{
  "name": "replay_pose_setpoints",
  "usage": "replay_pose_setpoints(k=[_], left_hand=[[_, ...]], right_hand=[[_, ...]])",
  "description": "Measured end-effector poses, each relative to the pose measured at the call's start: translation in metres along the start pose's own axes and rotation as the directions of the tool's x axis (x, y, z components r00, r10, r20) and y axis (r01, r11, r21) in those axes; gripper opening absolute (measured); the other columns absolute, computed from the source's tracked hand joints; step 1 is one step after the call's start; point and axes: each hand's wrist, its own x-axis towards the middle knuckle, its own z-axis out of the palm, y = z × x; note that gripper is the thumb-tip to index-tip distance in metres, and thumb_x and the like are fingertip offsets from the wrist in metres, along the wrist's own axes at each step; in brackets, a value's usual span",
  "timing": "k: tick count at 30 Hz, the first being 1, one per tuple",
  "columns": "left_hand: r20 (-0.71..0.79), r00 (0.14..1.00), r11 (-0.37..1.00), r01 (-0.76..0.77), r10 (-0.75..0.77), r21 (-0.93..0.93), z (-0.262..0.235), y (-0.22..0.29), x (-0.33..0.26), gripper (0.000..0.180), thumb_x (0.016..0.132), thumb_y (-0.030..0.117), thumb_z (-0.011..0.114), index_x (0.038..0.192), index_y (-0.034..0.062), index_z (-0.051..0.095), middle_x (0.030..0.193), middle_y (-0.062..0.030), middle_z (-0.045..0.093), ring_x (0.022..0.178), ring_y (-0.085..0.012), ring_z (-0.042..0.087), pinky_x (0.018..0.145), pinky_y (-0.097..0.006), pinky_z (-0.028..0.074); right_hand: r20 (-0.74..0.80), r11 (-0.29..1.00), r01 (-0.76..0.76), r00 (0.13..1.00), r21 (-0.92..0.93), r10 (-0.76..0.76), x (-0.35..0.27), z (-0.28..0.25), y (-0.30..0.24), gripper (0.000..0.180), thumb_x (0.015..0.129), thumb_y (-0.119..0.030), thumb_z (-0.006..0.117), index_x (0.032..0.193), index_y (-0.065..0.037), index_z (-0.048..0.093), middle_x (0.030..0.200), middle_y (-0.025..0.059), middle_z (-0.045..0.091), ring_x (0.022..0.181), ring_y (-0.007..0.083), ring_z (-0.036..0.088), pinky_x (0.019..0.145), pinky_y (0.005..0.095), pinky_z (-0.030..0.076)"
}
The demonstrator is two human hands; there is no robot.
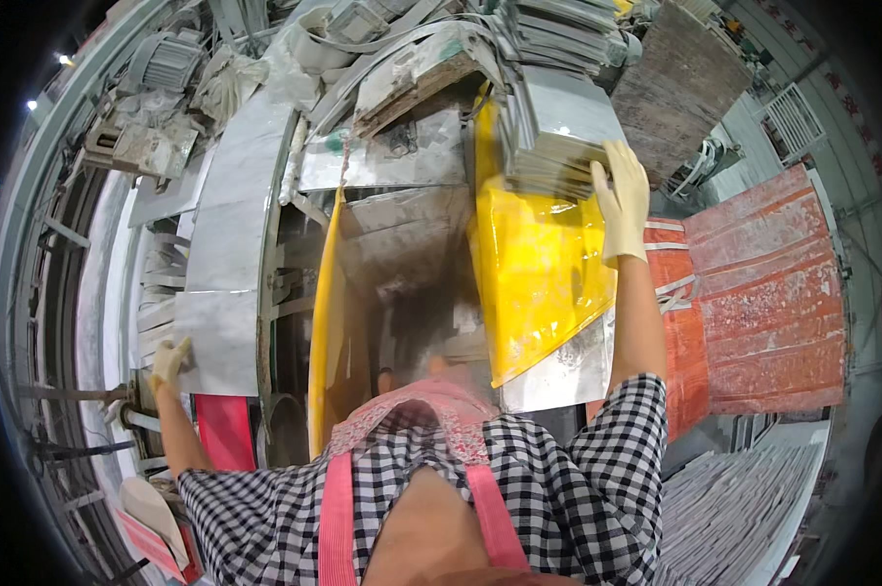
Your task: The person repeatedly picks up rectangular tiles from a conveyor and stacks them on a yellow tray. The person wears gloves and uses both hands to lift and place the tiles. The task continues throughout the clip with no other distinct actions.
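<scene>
My left hand (170, 363), in a pale glove, rests at the left edge of a grey marbled slab (216, 340) on the conveyor. Its fingers look slightly apart at that edge. Another slab (231, 210) of the same kind lies end to end beyond it. On my right, a stack of grey tiles (568, 107) rises above a yellow sheet (544, 254). My right hand (622, 200), gloved too, touches the near right corner of this stack with fingers stretched and apart. The stack's lower layers are blurred.
A yellow-edged panel (326, 322) stands left of the gap before me. An orange-red ribbed cover (768, 293) lies at the right, above many thin stacked sheets (739, 513). A brown board (680, 88) leans at the far right. A motor (163, 61) sits far left.
</scene>
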Motion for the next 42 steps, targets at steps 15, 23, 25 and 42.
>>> replay_pose_setpoints(k=[15, 23, 25, 42], left_hand=[[0.033, 0.995, 0.991, -0.095, 0.098, -0.096, -0.111, 0.186, -0.179, 0.025, 0.096, 0.019, 0.068, 0.105, -0.0038, 0.07, 0.088, -0.0051, 0.07, 0.074, -0.0119, 0.06, 0.066, -0.03, 0.05], [-0.124, 0.899, 0.687, -0.405, 0.421, -0.603, -0.069, 0.346, -0.187, 0.041, 0.098, 0.033, 0.067, 0.115, -0.004, 0.068, 0.102, -0.0074, 0.071, 0.09, -0.0147, 0.065, 0.08, -0.028, 0.052], [-0.207, 0.906, 0.61, -0.405, 0.37, -0.682, -0.018, 0.409, -0.182, 0.049, 0.098, 0.035, 0.067, 0.126, -0.0049, 0.065, 0.118, -0.0113, 0.07, 0.102, -0.0183, 0.067, 0.091, -0.029, 0.052], [0.373, 0.643, 0.354, 0.166, 0.669, -0.92, 0.29, 0.783, -0.223, 0.046, 0.096, 0.022, 0.067, 0.129, -0.0087, 0.057, 0.129, -0.0211, 0.064, 0.112, -0.0317, 0.066, 0.095, -0.042, 0.055]], right_hand=[[0.113, 0.969, -0.006, 0.993, -0.247, 0.035, 0.027, 0.071, 0.034, 0.037, 0.1, -0.034, 0.055, 0.13, -0.016, 0.064, 0.136, 0.005, 0.062, 0.122, 0.0251, 0.058, 0.099, 0.0428, 0.045], [0.043, 0.977, -0.015, 0.999, -0.215, 0.025, 0.027, 0.05, 0.033, 0.028, 0.096, -0.026, 0.062, 0.115, -0.007, 0.068, 0.107, 0.0127, 0.073, 0.096, 0.0307, 0.069, 0.084, 0.0429, 0.055], [0.01, 0.976, -0.01, 1.0, -0.218, 0.012, 0.028, 0.048, 0.031, 0.025, 0.094, -0.024, 0.062, 0.112, -0.007, 0.069, 0.101, 0.0107, 0.072, 0.086, 0.0301, 0.068, 0.077, 0.0432, 0.054], [0.014, 0.449, -0.391, 0.767, 0.803, 0.642, 0.021, 0.07, 0.129, 0.052, 0.098, -0.024, 0.064, 0.142, 0.002, 0.053, 0.143, 0.0241, 0.057, 0.133, 0.0313, 0.055, 0.11, 0.0375, 0.043]])
